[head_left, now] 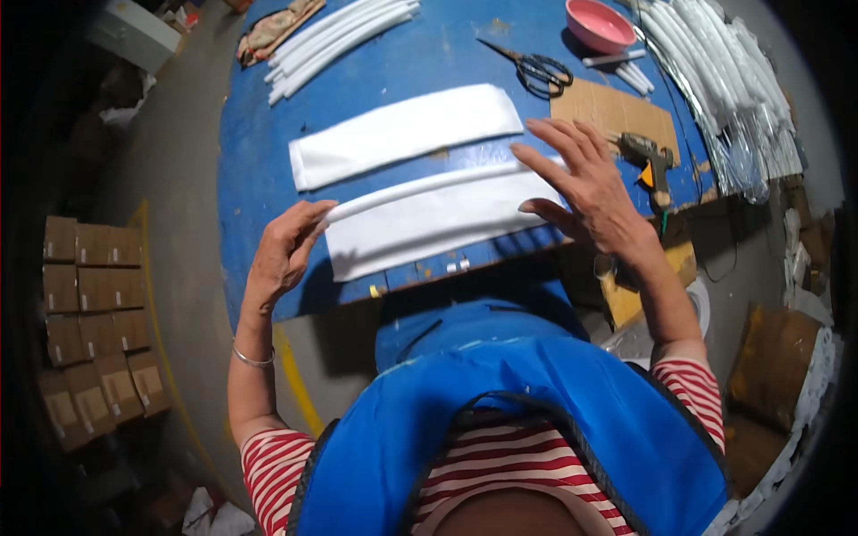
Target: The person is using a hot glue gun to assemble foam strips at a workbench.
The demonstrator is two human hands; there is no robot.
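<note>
Left hand [284, 250] pinches white strip [429, 219] end, seemingly; right hand [585, 183] splayed over far end, table edge [420, 272] close.

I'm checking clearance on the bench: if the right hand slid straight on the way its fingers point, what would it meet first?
Probably the far white fabric strip. The right hand has its fingers spread, pointing up-left over the near white fabric piece; only bare blue tabletop lies between, though its height is unclear.
</note>
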